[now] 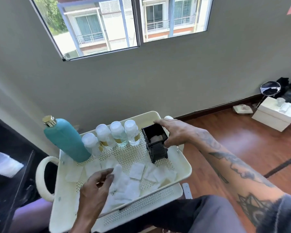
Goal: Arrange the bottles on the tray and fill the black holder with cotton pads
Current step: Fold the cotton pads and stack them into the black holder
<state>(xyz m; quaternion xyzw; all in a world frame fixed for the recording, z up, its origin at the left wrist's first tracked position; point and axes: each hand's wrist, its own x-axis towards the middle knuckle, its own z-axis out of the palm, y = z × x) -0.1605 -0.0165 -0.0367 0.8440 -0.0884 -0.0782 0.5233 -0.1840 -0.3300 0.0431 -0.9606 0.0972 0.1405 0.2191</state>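
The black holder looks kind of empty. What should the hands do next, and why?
Probably the left hand should carry the cotton pad it pinches to the black holder and drop it in. The right hand steadies the holder, only a few pads show inside, and many lie loose on the tray.

A perforated tray (pixel 183 167) carries everything. At its ten o'clock corner stands a tall bottle (pixel 65 140); four small bottles (pixel 115 136) line up from it toward twelve o'clock. A square holder (pixel 155 143) stands at two o'clock, one pad inside. Loose cotton pads (pixel 136 170) lie scattered along the six o'clock edge.
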